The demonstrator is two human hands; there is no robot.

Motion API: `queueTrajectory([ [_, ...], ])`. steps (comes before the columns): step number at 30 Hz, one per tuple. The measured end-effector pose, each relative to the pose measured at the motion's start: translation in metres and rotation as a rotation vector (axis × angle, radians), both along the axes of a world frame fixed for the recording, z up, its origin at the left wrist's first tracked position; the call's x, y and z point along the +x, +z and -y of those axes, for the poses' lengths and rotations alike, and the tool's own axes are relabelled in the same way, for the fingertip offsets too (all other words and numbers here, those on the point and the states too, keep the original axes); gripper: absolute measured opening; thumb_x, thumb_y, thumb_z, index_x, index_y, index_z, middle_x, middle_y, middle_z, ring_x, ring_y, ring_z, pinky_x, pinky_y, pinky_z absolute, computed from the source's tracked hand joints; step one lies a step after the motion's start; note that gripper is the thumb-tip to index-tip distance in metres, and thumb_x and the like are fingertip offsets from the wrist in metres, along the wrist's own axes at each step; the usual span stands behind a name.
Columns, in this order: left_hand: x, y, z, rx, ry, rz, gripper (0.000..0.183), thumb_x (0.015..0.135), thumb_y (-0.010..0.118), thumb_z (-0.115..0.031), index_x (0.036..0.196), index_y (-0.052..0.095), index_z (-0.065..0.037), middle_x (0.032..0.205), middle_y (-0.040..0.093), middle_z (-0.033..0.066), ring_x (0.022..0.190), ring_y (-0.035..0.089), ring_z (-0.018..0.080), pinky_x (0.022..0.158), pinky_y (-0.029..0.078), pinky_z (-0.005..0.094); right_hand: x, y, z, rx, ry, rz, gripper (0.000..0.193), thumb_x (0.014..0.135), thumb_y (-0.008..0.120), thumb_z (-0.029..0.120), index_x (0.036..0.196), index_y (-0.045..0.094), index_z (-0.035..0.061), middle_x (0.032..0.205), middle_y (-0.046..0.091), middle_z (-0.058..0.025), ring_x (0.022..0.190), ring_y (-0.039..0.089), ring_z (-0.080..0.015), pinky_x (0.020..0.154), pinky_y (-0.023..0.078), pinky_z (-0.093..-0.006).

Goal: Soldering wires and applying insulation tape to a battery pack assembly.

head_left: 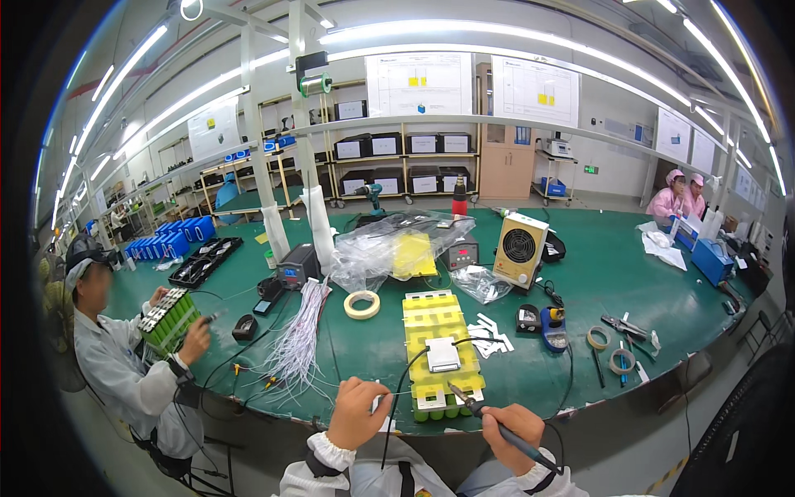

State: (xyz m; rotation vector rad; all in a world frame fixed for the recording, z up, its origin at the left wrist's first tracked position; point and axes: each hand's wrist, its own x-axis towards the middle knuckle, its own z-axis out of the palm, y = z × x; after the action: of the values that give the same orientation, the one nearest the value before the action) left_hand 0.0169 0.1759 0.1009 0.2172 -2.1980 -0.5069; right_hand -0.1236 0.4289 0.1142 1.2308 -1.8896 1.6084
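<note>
Right hand (513,432) has fingers clamped round a slim blue-grey soldering iron (474,406), left hand (357,414) pinches a thin white wire (401,392), and one slip could scorch the yellow-covered green battery pack (439,328) near-centre on the desk (613,273)!

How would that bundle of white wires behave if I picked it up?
The white wires would probably droop, since the strands look long and thin. They might also tangle, as their near ends splay and cross on the green bench.
</note>
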Motion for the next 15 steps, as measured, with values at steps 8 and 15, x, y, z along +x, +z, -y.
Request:
queueTrajectory([
  [8,-0.025,-0.001,-0.003,-0.077,-0.116,0.033,0.014,0.079,0.078,-0.007,0.089,0.069,-0.010,0.095,0.072,0.0015,0.086,0.059,0.0232,0.079,0.041,0.0373,0.002,-0.004,0.008,0.062,0.050,-0.009,0.010,0.081,0.075,0.001,0.091,0.077,0.0015,0.066,0.064,-0.0105,0.057,0.063,-0.0240,0.054,0.049,-0.0339],
  [15,-0.031,0.002,-0.002,-0.103,-0.143,0.016,0.016,0.077,0.079,-0.007,0.089,0.069,-0.010,0.093,0.072,0.0010,0.084,0.058,0.0223,0.078,0.041,0.0360,0.001,-0.006,0.009,0.069,0.034,-0.004,0.010,0.080,0.075,0.000,0.090,0.076,0.0011,0.065,0.063,-0.0101,0.056,0.063,-0.0239,0.053,0.048,-0.0337],
])
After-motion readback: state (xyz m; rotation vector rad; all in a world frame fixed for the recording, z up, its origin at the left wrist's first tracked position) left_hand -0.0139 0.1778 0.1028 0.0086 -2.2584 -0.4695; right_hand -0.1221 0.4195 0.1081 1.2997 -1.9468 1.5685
